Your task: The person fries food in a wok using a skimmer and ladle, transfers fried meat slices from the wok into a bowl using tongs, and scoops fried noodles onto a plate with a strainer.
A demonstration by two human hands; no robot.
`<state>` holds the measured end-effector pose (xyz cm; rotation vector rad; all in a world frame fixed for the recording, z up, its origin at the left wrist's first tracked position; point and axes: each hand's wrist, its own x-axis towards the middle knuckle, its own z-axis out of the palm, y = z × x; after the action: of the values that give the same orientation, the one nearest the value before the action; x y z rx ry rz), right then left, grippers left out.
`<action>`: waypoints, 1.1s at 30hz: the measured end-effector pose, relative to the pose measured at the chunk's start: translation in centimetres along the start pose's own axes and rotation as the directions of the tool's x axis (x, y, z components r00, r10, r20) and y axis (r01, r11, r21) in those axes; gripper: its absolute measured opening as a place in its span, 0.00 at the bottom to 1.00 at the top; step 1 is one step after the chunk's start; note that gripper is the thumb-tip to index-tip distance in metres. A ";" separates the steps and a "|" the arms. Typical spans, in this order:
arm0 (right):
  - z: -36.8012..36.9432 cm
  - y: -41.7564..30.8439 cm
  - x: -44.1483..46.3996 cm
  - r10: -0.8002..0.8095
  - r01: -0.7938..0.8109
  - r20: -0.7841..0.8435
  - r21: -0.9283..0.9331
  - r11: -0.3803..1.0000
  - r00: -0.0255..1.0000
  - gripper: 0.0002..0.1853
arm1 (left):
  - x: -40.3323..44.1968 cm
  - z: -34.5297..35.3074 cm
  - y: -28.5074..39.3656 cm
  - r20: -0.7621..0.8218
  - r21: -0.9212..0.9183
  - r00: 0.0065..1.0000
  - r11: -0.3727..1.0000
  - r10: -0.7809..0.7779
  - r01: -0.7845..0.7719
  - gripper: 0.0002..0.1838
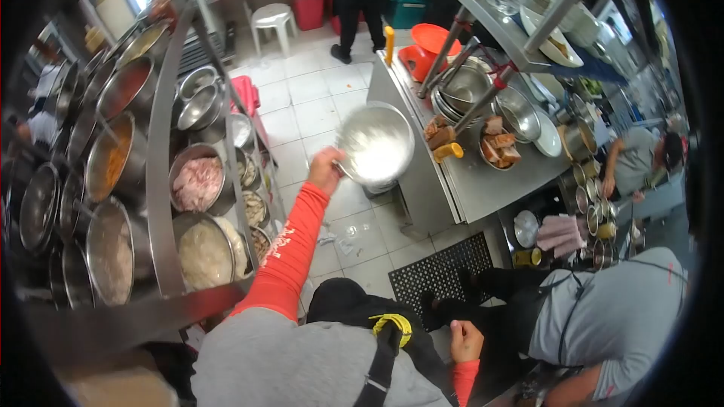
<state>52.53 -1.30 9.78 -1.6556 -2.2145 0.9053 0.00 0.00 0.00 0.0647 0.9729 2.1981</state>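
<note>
My left hand [326, 171], at the end of an outstretched red sleeve, grips the rim of a round metal bowl [388, 143]. The bowl is held over the tiled floor, beside the steel counter. Its inside is bright and smeared by motion, so I cannot tell whether anything is in it. My right hand [466, 341] hangs low near my body with its fingers curled in, and nothing shows in it.
At left, a metal rack [160, 143] carries several bowls of food. The steel counter [483, 188] at right holds stacked bowls [464, 84] and browned meat pieces [499, 143]. A co-worker [611, 316] stands close on my right. A white stool [273, 19] stands farther back.
</note>
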 end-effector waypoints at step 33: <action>22.1 16.2 -28.4 0.773 -0.773 0.040 0.012 0.634 0.634 0.18 | -11.2 -7.0 -28.1 -0.111 0.805 0.404 -0.321 -0.908 -0.499 0.12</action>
<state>63.10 -32.29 -12.29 -2.6535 -1.4072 1.1162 22.82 1.32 -21.03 1.3568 1.4845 -0.2400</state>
